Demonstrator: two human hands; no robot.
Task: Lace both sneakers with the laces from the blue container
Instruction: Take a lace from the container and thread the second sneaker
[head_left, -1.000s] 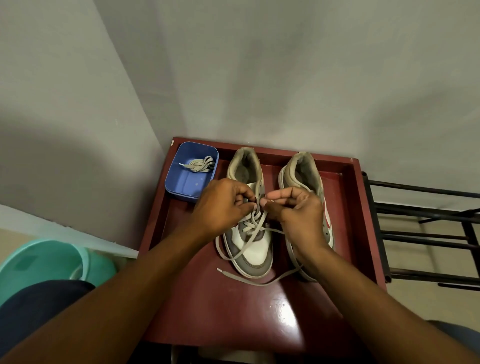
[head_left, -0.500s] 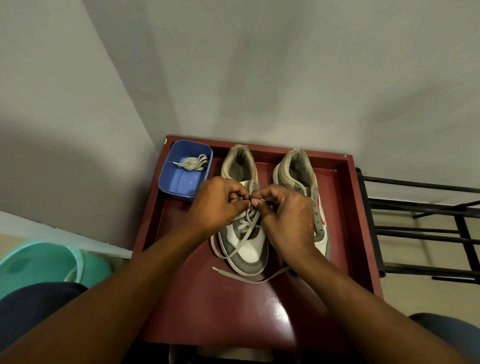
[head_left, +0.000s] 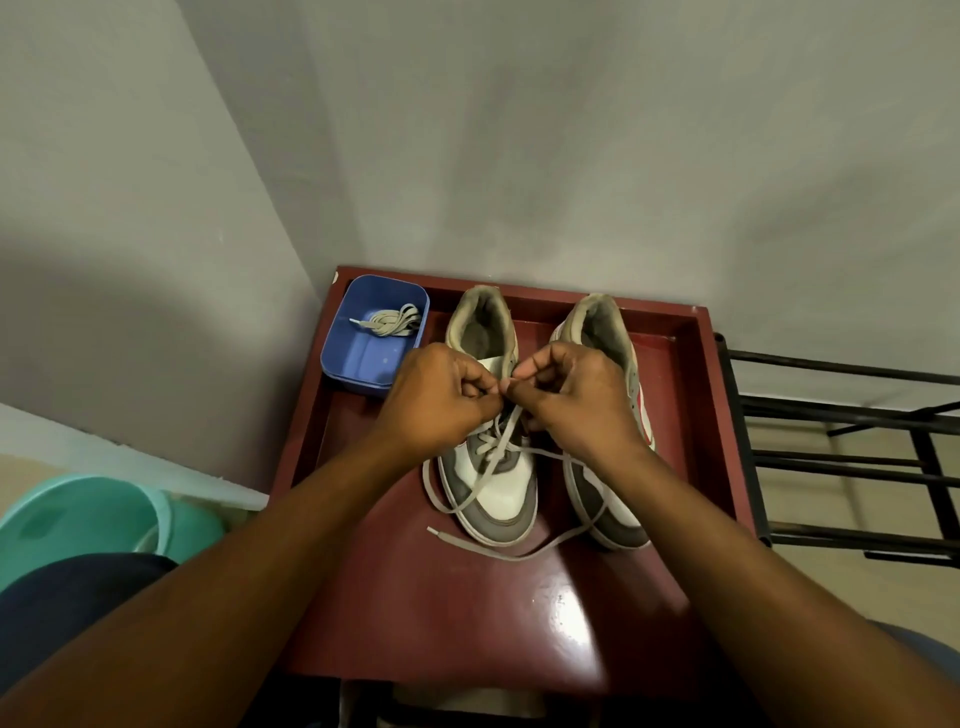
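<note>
Glossy red table; matt plastic blue container; flat woven lace.

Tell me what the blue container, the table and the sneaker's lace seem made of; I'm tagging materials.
The blue container looks like plastic: smooth, matte, rounded moulded corners. The table is glossy dark red, perhaps lacquered wood; a glare patch shows. The lace is a flat, limp beige band, probably woven fabric.

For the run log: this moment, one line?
phase: lacing sneaker | left hand, right hand: pinch lace at eyelets | other sneaker: unlaced | blue container: spare lace inside
</note>
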